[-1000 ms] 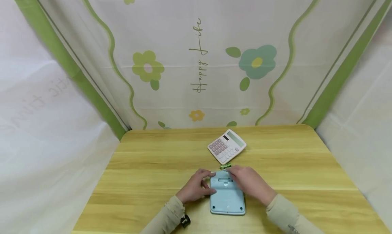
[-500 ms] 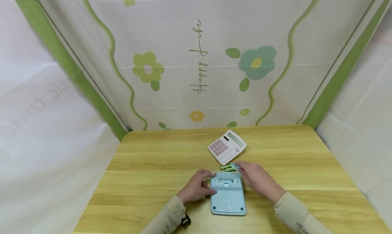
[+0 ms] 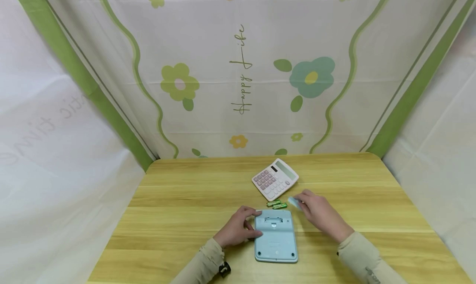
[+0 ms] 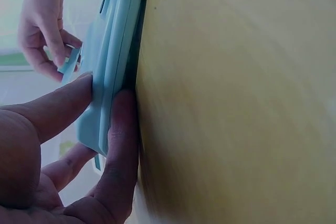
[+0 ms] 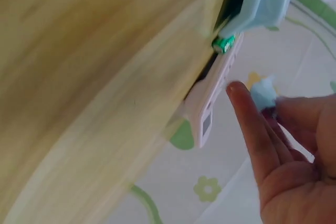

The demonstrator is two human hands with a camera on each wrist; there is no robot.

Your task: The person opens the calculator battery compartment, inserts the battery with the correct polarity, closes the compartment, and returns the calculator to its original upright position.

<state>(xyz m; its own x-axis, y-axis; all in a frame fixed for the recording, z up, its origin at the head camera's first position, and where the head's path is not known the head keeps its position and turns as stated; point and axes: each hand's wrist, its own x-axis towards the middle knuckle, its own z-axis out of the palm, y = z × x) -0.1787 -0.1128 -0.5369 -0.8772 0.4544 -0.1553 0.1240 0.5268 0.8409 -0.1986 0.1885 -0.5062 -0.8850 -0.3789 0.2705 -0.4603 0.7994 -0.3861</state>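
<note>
A light-blue calculator [image 3: 276, 244] lies face down on the table, its battery compartment [image 3: 273, 220] uncovered near the far end. My left hand [image 3: 236, 227] holds its left side, thumb on the back and other fingers along the edge and far corner. In the left wrist view, the left thumb [image 4: 63, 100] presses the blue casing. To the right of the calculator, my right hand [image 3: 321, 213] pinches a small light-blue battery cover [image 3: 295, 202]. This cover [image 5: 263, 94] shows between thumb and fingers in the right wrist view. Two green batteries [image 3: 279, 206] lie just beyond the calculator.
A pink-and-white calculator [image 3: 275, 179] lies face up and angled behind the batteries. The wooden table [image 3: 193, 193] meets a white flowered curtain [image 3: 208, 118] at its back edge. Similar cloth hangs on both sides.
My right hand has moved right, away from the calculator's far end, carrying the battery cover. The second battery and the compartment now show fully. My left hand has stayed in place.
</note>
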